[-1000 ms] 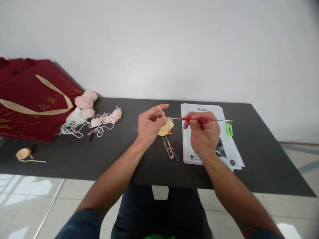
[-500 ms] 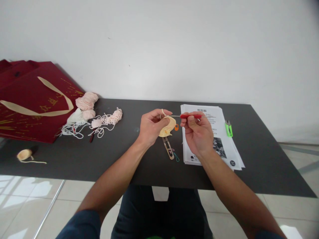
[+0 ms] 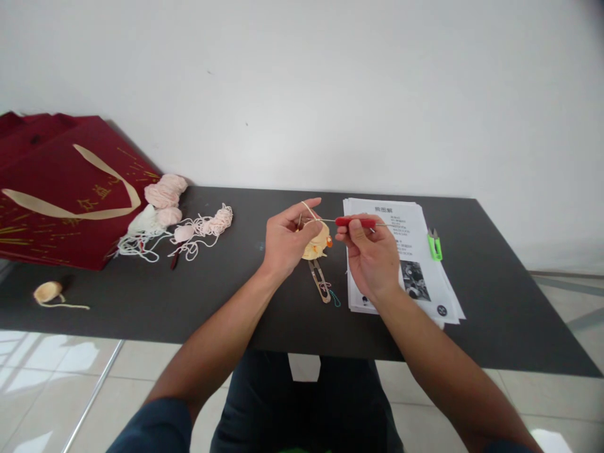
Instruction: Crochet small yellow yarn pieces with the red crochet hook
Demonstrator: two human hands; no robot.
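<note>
My left hand (image 3: 289,242) pinches a small round pale-yellow crochet piece (image 3: 315,244) between thumb and fingers. A strand of yarn runs over its raised index finger. My right hand (image 3: 372,255) is closed around the red handle of a crochet hook (image 3: 356,222). The hook's thin metal shaft points left and reaches the yarn at the top edge of the piece. An orange stitch marker (image 3: 329,241) hangs at the right side of the piece. Just below lie metal thread snips (image 3: 319,282) on the dark table (image 3: 226,302).
Printed sheets (image 3: 377,296) lie under my right hand, with green-handled snips (image 3: 435,245) beside them. At the left stand a dark red gift bag (image 3: 61,182), pink yarn (image 3: 165,192), a tangled skein (image 3: 219,220) and a small beige crochet cup (image 3: 47,292). A white wall rises behind.
The crochet hook has moved slightly left, nearer the piece. My left index finger has lifted a little, raising the yarn strand. The stitch marker has shifted left.
</note>
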